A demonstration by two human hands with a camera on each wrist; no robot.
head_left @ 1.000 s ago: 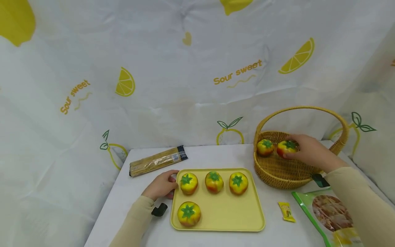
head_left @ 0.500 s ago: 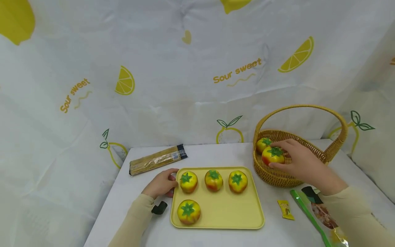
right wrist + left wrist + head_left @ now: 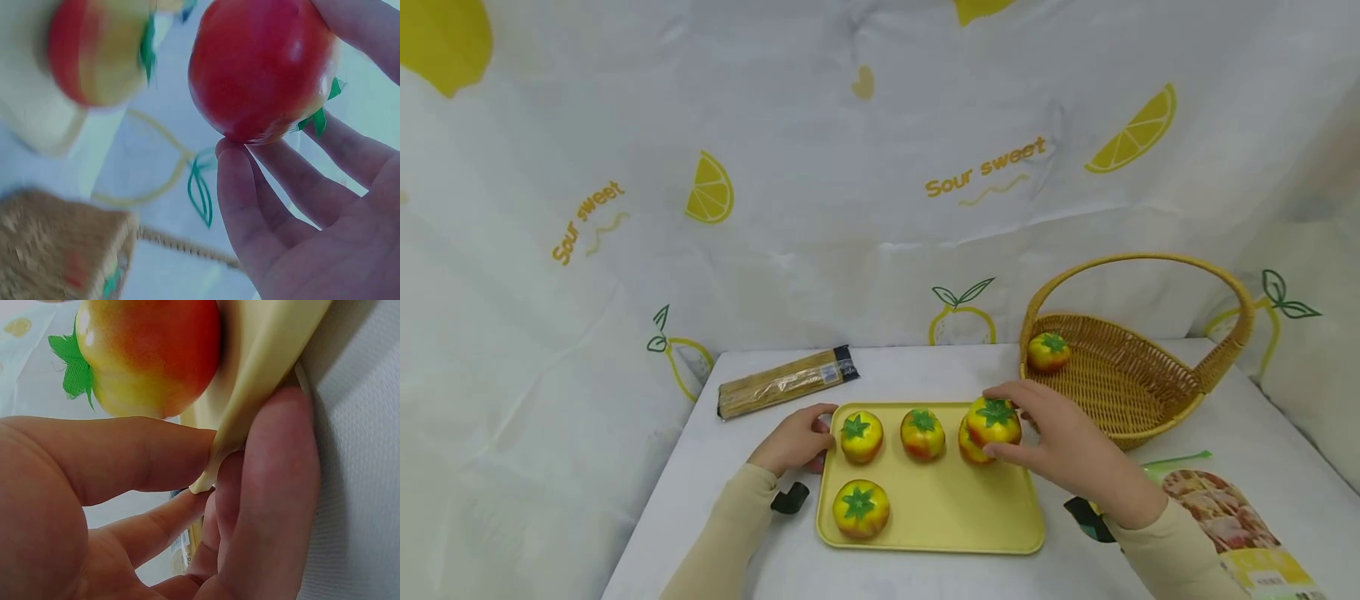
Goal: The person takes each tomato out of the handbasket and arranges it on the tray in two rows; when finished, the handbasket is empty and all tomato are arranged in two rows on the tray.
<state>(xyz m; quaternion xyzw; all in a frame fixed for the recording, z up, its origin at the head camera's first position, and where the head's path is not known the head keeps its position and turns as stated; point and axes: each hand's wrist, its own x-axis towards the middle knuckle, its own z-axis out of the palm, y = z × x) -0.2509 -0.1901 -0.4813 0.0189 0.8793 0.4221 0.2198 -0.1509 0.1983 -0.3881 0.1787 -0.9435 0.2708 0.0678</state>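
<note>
My right hand grips a yellow-red tomato with a green star-shaped leaf top, thumb on one side and fingers on the other. In the head view it overlaps the tomato at the back right of the yellow tray; the right wrist view shows the held tomato's red underside. My left hand pinches the tray's left rim, thumb above and fingers beneath. Also on the tray are a back-left tomato, a back-middle tomato and a front-left tomato.
A wicker basket with a tall handle stands at the back right, one tomato inside it. Behind the tray's left side lies a packet of thin sticks. A printed food bag lies at the right, partly under my right forearm.
My right hand has lifted a tomato out of the basket and carried it left and toward me, over the tray. The left hand stays at the tray's rim.
</note>
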